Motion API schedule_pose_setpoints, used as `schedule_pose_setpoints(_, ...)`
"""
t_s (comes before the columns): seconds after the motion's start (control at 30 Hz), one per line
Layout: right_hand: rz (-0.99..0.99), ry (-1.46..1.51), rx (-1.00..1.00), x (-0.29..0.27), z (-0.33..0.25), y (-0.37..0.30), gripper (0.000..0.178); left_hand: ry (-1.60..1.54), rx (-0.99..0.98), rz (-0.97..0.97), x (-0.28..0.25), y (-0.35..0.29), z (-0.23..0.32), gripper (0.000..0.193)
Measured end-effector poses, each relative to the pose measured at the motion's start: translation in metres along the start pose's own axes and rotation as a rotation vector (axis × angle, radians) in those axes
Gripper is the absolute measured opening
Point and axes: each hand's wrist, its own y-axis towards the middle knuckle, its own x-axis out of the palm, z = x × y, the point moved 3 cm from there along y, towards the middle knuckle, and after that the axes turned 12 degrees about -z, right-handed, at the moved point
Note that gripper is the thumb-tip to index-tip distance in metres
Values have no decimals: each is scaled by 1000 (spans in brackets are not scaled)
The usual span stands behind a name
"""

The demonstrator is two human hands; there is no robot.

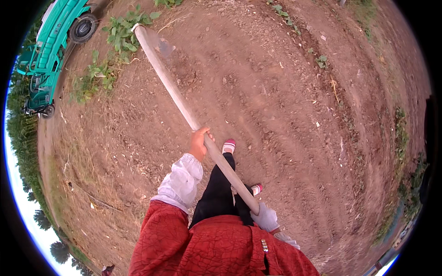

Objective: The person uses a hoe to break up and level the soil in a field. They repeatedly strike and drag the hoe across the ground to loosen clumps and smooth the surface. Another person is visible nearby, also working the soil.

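Note:
A hoe with a long pale wooden handle [171, 87] slants across the view from far left down to my waist. Bare fingers of my left hand [198, 143] are wrapped round the middle of the handle. Near the butt end, my right hand [265, 218], in a whitish glove, is closed on the same handle. At the far end, the grey hoe blade [165, 47] looks blurred over the brown soil [258, 92], beside a leafy green plant [123, 33]. Whether the blade touches the ground I cannot tell.
A teal three-wheeled truck [50, 55] stands at the far left, by a green crop edge [23, 152]. Small seedlings [322, 61] grow in a row on the right. My feet in pink and white shoes [229, 146] are on the soil below the handle.

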Motion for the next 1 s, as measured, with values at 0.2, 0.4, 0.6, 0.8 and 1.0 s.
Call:
schedule_pose_setpoints(0.2, -26, 46, -20, -13, -28, 21, 38, 83, 47, -4, -11, 49, 4, 10)
schedule_pose_setpoints(0.4, -215, 115, 210, 7, 31, -75, 44, 34, -51, -45, 24, -15, -106, 12)
schedule_pose_setpoints(0.6, -215, 87, 276, 43, 60, -75, 46, 73, -129, -25, -1, -33, -110, 10)
schedule_pose_setpoints(0.8, -109, 109, 105, 33, 52, -63, 42, 36, -122, -4, -6, -34, -94, 11)
schedule_pose_setpoints(1.0, 22, 48, -62, 4, 11, -2, 34, 75, 72, -30, 15, -18, -3, 10)
